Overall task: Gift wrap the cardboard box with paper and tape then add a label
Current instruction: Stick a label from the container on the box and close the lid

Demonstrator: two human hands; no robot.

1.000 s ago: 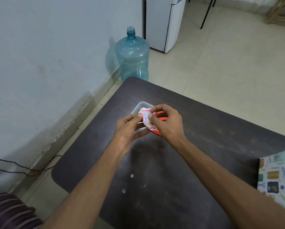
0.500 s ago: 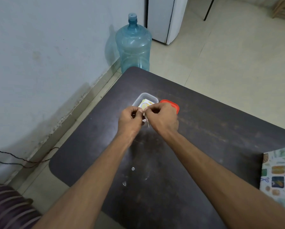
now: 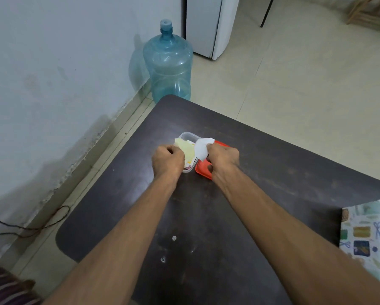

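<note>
The box wrapped in patterned gift paper (image 3: 368, 236) lies at the table's right edge, partly cut off by the frame. Far from it, both hands work over a small clear plastic container (image 3: 188, 137) with its red lid (image 3: 203, 170) lying beside it. My left hand (image 3: 168, 160) is closed on a yellowish backing sheet (image 3: 188, 150) above the container. My right hand (image 3: 223, 158) pinches a white rounded sticker label (image 3: 202, 148), pulled apart from that sheet. More stickers show inside the container, mostly hidden by my left hand.
The dark table (image 3: 206, 249) has small bright scraps (image 3: 174, 238) near its middle. A blue water jug (image 3: 168, 62) stands on the floor past the far corner, by a white appliance (image 3: 209, 25). A wall runs along the left, with cables (image 3: 30, 227) on the floor.
My hands, which held one sticker sheet together, have drawn apart: the white label has come off in my right hand and the backing stays in my left.
</note>
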